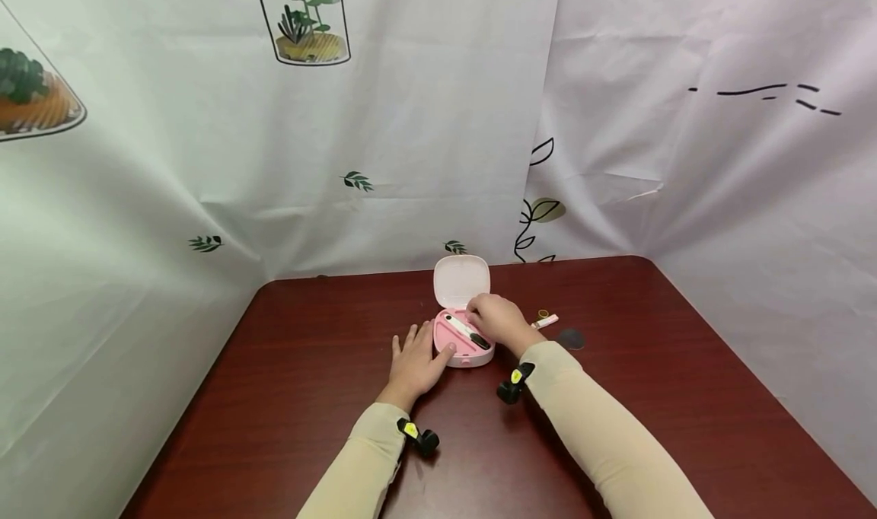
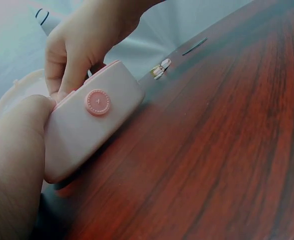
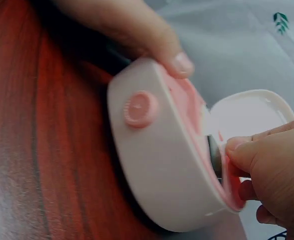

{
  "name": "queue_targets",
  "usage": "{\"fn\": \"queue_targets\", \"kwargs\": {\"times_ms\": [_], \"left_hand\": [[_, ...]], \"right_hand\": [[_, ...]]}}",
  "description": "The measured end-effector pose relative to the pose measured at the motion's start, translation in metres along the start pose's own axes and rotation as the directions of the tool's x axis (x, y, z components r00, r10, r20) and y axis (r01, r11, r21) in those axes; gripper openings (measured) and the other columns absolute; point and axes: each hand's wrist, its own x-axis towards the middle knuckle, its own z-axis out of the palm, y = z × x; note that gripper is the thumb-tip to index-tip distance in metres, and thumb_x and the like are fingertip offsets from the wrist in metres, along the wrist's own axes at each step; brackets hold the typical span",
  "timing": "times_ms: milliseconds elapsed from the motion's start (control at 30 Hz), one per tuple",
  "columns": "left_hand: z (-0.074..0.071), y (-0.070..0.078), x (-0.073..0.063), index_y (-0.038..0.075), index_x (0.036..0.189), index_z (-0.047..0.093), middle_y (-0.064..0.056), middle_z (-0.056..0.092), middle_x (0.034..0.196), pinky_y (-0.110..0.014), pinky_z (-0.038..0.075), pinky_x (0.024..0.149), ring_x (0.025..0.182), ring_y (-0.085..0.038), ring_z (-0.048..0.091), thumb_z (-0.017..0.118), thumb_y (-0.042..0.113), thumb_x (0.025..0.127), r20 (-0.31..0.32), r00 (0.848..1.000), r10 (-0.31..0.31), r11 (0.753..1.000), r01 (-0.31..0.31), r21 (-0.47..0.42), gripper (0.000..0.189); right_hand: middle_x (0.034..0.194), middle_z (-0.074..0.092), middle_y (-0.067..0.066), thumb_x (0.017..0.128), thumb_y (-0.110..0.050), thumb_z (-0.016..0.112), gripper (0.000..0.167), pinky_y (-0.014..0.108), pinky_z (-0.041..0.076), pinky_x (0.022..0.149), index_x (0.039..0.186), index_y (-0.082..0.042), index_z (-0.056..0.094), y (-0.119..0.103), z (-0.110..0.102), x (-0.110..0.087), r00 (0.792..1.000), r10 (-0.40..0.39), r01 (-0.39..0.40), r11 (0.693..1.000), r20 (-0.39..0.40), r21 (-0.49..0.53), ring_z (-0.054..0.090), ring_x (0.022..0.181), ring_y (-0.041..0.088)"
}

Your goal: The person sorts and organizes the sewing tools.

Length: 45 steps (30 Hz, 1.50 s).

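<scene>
A small white box [image 1: 473, 359] with a pink inner tray [image 1: 448, 338] stands on the table, its white lid [image 1: 462, 281] swung up at the back. Across the tray lies a slim white tool with a dark end [image 1: 467, 332]. My left hand [image 1: 414, 363] lies beside the box with fingers spread, its thumb [image 3: 179, 62] on the front rim. My right hand [image 1: 499, 319] reaches into the tray's right rear part, thumb and fingers bent together. Whether anything is between those fingertips is hidden. On the box's front is a round pink button [image 2: 97, 102].
Right of the box lie a small white and pink item [image 1: 546, 322], a thin yellowish ring [image 1: 543, 313] and a flat dark disc [image 1: 571, 339]. A dark red wooden table [image 1: 308, 351] carries everything. Hanging white cloth [image 1: 438, 123] with plant prints borders its back and sides.
</scene>
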Motion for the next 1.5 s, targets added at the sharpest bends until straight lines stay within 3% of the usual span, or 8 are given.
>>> {"fn": "queue_targets", "kwargs": {"times_ms": [167,300,600,767,933,1133,1500], "left_hand": [[0.005,-0.002,0.003,0.008,0.158,0.035,-0.01,0.039,0.16,-0.063,0.005,0.12,0.151,-0.034,0.025,0.042,0.064,0.099,-0.003,1.0,-0.003,1.0,0.003,0.005,0.081],[0.0,0.001,0.001,0.007,0.157,0.036,-0.011,0.04,0.159,-0.064,0.006,0.119,0.151,-0.035,0.026,0.043,0.062,0.099,0.002,1.0,-0.001,1.0,0.001,-0.007,0.08],[-0.003,0.003,0.0,0.006,0.156,0.037,-0.011,0.041,0.159,-0.065,0.007,0.119,0.15,-0.036,0.027,0.043,0.06,0.099,-0.004,1.0,0.003,1.0,-0.003,-0.012,0.079],[-0.003,0.003,-0.001,0.006,0.156,0.037,-0.012,0.04,0.159,-0.065,0.006,0.119,0.15,-0.036,0.026,0.043,0.061,0.099,0.002,1.0,0.0,1.0,0.0,-0.017,0.08],[-0.005,0.003,-0.001,0.007,0.157,0.035,-0.01,0.039,0.16,-0.064,0.006,0.119,0.151,-0.035,0.025,0.042,0.061,0.099,0.013,1.0,-0.005,1.0,0.005,-0.007,0.079],[-0.004,0.002,-0.001,0.008,0.157,0.035,-0.01,0.039,0.16,-0.065,0.007,0.119,0.151,-0.035,0.025,0.042,0.061,0.1,0.02,1.0,-0.007,1.0,0.006,0.004,0.079],[-0.005,0.003,-0.001,0.008,0.158,0.034,-0.01,0.039,0.16,-0.064,0.007,0.119,0.151,-0.034,0.025,0.041,0.063,0.099,0.02,1.0,-0.008,1.0,0.008,0.017,0.081]], "right_hand": [[0.091,0.065,-0.001,0.1,-0.021,0.065,0.011,0.039,0.053,0.079,0.097,-0.015,0.074,-0.001,0.003,-0.001,1.0,-0.007,0.006,0.998,-0.016,-0.07,0.058,0.081,0.015],[0.092,0.065,-0.001,0.101,-0.021,0.063,0.013,0.038,0.053,0.078,0.099,-0.015,0.073,-0.001,0.003,-0.001,1.0,-0.018,0.016,0.995,-0.019,-0.096,0.059,0.082,0.014],[0.089,0.063,0.0,0.1,-0.021,0.064,0.012,0.037,0.053,0.076,0.095,-0.013,0.072,-0.002,0.005,0.001,0.998,-0.041,0.037,0.994,-0.042,-0.103,0.059,0.08,0.015],[0.083,0.061,-0.002,0.098,-0.022,0.068,0.011,0.035,0.052,0.07,0.089,-0.016,0.067,-0.004,0.007,0.004,0.999,0.008,-0.01,0.998,-0.041,-0.054,0.057,0.075,0.013],[0.074,0.058,-0.002,0.095,-0.026,0.073,0.021,0.034,0.046,0.059,0.085,-0.018,0.056,-0.008,0.008,0.007,0.994,0.094,-0.094,0.996,-0.064,-0.003,0.056,0.067,0.016],[0.071,0.057,-0.003,0.094,-0.032,0.073,0.026,0.034,0.044,0.056,0.081,-0.019,0.055,-0.009,0.012,0.009,0.983,0.166,-0.166,0.986,-0.077,0.01,0.056,0.066,0.016],[0.072,0.057,-0.003,0.095,-0.034,0.072,0.028,0.034,0.043,0.057,0.08,-0.019,0.054,-0.013,0.013,0.012,0.983,0.164,-0.167,0.986,-0.079,-0.023,0.055,0.064,0.016]]}}
